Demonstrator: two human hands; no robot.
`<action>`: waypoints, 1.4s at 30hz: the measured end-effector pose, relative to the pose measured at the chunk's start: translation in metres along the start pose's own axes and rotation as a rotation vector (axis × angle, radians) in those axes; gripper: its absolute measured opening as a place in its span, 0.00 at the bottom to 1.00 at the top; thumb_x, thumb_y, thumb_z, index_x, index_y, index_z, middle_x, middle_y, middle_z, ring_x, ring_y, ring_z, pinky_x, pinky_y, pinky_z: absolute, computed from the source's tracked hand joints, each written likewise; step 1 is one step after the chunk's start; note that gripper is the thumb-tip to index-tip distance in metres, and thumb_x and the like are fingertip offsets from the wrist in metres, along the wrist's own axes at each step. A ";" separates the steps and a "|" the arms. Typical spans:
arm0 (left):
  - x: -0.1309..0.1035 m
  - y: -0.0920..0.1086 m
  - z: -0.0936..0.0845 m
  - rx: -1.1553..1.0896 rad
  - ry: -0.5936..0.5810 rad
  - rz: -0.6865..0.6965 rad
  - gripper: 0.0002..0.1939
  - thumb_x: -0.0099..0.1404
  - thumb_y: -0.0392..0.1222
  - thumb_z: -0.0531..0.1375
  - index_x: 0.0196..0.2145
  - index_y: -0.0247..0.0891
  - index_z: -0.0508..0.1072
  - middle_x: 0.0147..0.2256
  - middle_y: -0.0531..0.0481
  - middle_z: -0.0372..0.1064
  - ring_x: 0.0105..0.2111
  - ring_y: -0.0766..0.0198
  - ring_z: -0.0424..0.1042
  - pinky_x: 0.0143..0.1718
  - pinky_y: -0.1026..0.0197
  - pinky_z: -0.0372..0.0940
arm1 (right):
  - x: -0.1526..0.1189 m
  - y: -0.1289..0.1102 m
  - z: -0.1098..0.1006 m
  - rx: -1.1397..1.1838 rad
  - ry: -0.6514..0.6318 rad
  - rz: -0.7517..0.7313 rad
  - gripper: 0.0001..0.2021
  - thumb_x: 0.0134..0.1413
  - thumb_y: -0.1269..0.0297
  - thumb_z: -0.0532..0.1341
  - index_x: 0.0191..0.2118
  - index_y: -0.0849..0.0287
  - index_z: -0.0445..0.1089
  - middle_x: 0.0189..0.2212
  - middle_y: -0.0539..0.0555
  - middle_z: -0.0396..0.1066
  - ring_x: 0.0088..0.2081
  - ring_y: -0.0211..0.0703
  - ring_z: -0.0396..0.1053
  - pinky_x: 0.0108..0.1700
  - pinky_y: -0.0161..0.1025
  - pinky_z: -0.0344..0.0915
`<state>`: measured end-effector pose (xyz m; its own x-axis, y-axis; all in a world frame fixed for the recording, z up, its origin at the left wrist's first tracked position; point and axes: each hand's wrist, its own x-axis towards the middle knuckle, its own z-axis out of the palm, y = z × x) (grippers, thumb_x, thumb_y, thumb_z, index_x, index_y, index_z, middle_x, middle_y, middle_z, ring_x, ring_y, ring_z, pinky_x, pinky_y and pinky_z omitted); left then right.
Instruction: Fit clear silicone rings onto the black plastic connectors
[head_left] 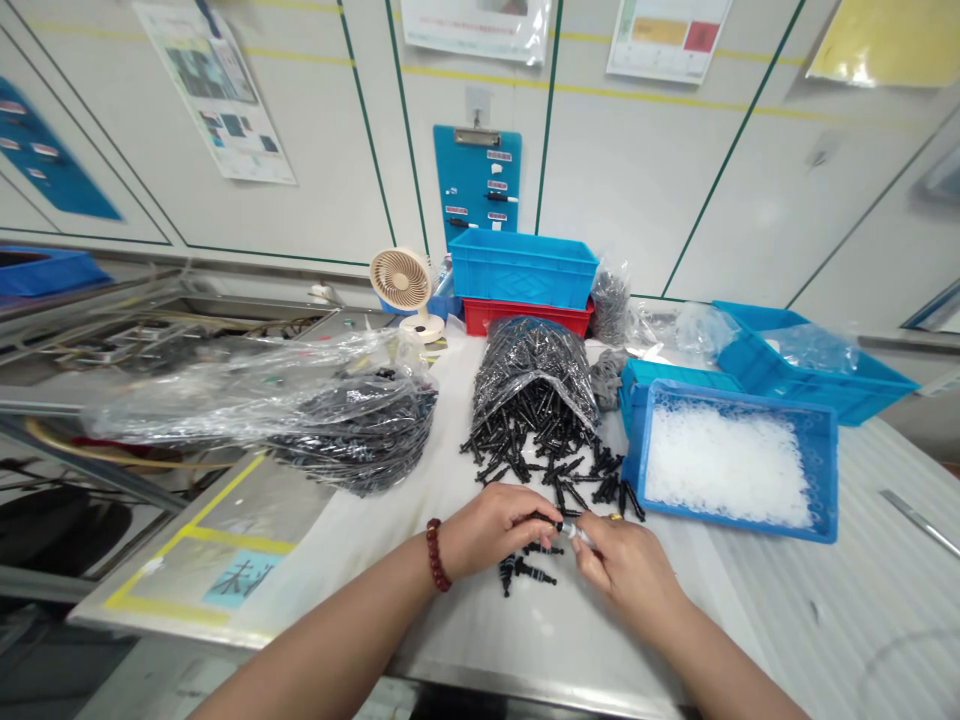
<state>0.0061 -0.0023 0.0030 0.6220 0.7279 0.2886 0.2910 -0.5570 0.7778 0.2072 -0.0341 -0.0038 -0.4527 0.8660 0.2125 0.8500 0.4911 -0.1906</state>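
My left hand (501, 524), with a beaded bracelet (435, 556) at the wrist, is closed on a slim black plastic part whose tip (559, 527) pokes out toward the right. Facing it, my right hand (624, 562) pinches a short white cylindrical piece (579, 536); the two pieces meet end to end. Whether one is inside the other I cannot tell. Below my left fingers lie several black parts (534, 572) with pale bands around them. Beyond my hands, loose black parts (517, 440) spill from an open clear bag (534, 350).
A blue bin (828, 470) of small white plastic pieces (724, 460) stands tilted at right. Another filled plastic bag (360, 430) lies left. Behind are a fan (401, 280), a blue crate (521, 270) on a red one (480, 318), and another blue bin (877, 385). A metal strip (919, 522) lies far right.
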 end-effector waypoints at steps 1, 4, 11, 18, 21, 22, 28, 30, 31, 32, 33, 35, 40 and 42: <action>0.000 0.001 0.000 0.009 -0.004 0.001 0.08 0.63 0.38 0.56 0.37 0.35 0.74 0.28 0.50 0.75 0.29 0.67 0.74 0.35 0.68 0.66 | 0.000 0.000 0.000 -0.005 -0.003 0.004 0.10 0.54 0.66 0.50 0.25 0.57 0.63 0.18 0.48 0.66 0.21 0.36 0.62 0.24 0.33 0.44; 0.001 0.005 -0.001 0.015 -0.018 0.007 0.08 0.63 0.38 0.56 0.37 0.35 0.74 0.28 0.49 0.75 0.29 0.66 0.73 0.34 0.69 0.66 | 0.000 0.000 0.000 -0.034 0.008 0.009 0.12 0.55 0.63 0.51 0.23 0.57 0.64 0.16 0.49 0.66 0.20 0.36 0.62 0.24 0.34 0.43; 0.000 0.003 0.000 0.022 -0.024 0.013 0.09 0.63 0.38 0.55 0.37 0.35 0.74 0.27 0.49 0.75 0.29 0.66 0.73 0.34 0.69 0.66 | 0.000 0.000 0.000 -0.097 0.049 0.022 0.18 0.56 0.56 0.50 0.20 0.58 0.64 0.14 0.49 0.65 0.18 0.36 0.62 0.23 0.35 0.41; 0.000 0.002 0.001 0.045 -0.014 0.048 0.08 0.62 0.38 0.57 0.37 0.35 0.74 0.29 0.48 0.75 0.29 0.66 0.73 0.34 0.69 0.66 | 0.000 -0.003 0.000 -0.147 0.061 0.097 0.18 0.55 0.54 0.50 0.21 0.58 0.64 0.15 0.51 0.66 0.19 0.37 0.63 0.23 0.36 0.40; 0.000 0.003 0.001 0.052 0.012 0.052 0.07 0.61 0.38 0.57 0.35 0.35 0.74 0.28 0.48 0.74 0.28 0.66 0.72 0.33 0.68 0.65 | -0.001 -0.002 0.000 -0.161 0.060 0.115 0.17 0.55 0.55 0.50 0.21 0.58 0.64 0.15 0.51 0.67 0.18 0.37 0.63 0.23 0.36 0.40; 0.001 0.004 0.000 0.051 0.024 0.046 0.07 0.60 0.37 0.57 0.34 0.35 0.74 0.28 0.48 0.74 0.28 0.66 0.72 0.33 0.68 0.65 | -0.001 -0.001 0.000 -0.163 0.058 0.116 0.17 0.55 0.55 0.50 0.21 0.58 0.64 0.15 0.51 0.67 0.18 0.37 0.63 0.23 0.35 0.40; 0.000 0.000 -0.013 0.056 0.188 -0.104 0.04 0.56 0.34 0.56 0.31 0.36 0.70 0.30 0.50 0.71 0.29 0.66 0.69 0.30 0.68 0.63 | 0.000 0.002 0.000 -0.148 0.085 0.120 0.18 0.56 0.55 0.48 0.22 0.58 0.63 0.15 0.50 0.67 0.18 0.36 0.62 0.23 0.35 0.41; 0.000 -0.004 -0.020 0.088 0.276 -0.191 0.05 0.57 0.34 0.54 0.33 0.36 0.67 0.30 0.51 0.69 0.27 0.67 0.67 0.28 0.67 0.62 | -0.001 0.002 -0.001 -0.142 0.105 0.112 0.19 0.57 0.54 0.47 0.22 0.58 0.63 0.14 0.50 0.66 0.18 0.36 0.62 0.23 0.35 0.41; 0.000 -0.005 -0.022 0.122 0.316 -0.238 0.06 0.57 0.34 0.53 0.34 0.36 0.66 0.30 0.52 0.68 0.26 0.67 0.67 0.28 0.66 0.62 | -0.001 0.002 -0.001 -0.138 0.115 0.104 0.19 0.58 0.54 0.46 0.22 0.58 0.62 0.14 0.50 0.65 0.18 0.36 0.62 0.23 0.35 0.41; 0.001 -0.007 -0.025 0.173 0.344 -0.279 0.08 0.58 0.34 0.51 0.36 0.36 0.65 0.30 0.52 0.67 0.26 0.66 0.67 0.28 0.65 0.62 | -0.001 0.002 -0.001 -0.134 0.124 0.095 0.20 0.59 0.53 0.45 0.22 0.58 0.62 0.14 0.50 0.65 0.18 0.36 0.61 0.23 0.35 0.41; 0.002 -0.009 -0.026 0.240 0.355 -0.303 0.09 0.58 0.33 0.50 0.37 0.37 0.65 0.30 0.52 0.68 0.27 0.65 0.67 0.30 0.64 0.63 | -0.002 0.003 -0.001 -0.129 0.131 0.087 0.21 0.59 0.53 0.44 0.22 0.58 0.62 0.14 0.50 0.65 0.17 0.36 0.61 0.22 0.35 0.41; 0.006 -0.012 -0.026 0.397 0.323 -0.303 0.13 0.57 0.30 0.48 0.38 0.37 0.67 0.33 0.50 0.69 0.33 0.62 0.68 0.37 0.60 0.63 | -0.001 0.004 0.000 -0.120 0.136 0.074 0.22 0.59 0.52 0.44 0.23 0.58 0.62 0.14 0.50 0.65 0.17 0.36 0.61 0.23 0.35 0.41; 0.002 -0.022 -0.020 0.670 0.085 -0.178 0.16 0.54 0.31 0.52 0.41 0.37 0.69 0.36 0.46 0.69 0.39 0.56 0.67 0.44 0.55 0.62 | 0.002 0.001 0.001 -0.100 0.133 0.097 0.18 0.58 0.54 0.47 0.24 0.58 0.64 0.16 0.51 0.67 0.20 0.37 0.64 0.24 0.35 0.45; -0.004 -0.025 -0.018 0.692 0.105 -0.136 0.15 0.54 0.30 0.53 0.39 0.38 0.70 0.36 0.45 0.70 0.39 0.55 0.68 0.43 0.55 0.63 | 0.000 -0.005 -0.002 -0.079 0.126 0.129 0.16 0.56 0.55 0.50 0.24 0.58 0.65 0.18 0.51 0.68 0.22 0.37 0.66 0.25 0.34 0.48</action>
<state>-0.0171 0.0162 -0.0077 0.4842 0.8241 0.2940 0.7775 -0.5594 0.2874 0.2034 -0.0370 -0.0009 -0.3052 0.9004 0.3100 0.9197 0.3632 -0.1494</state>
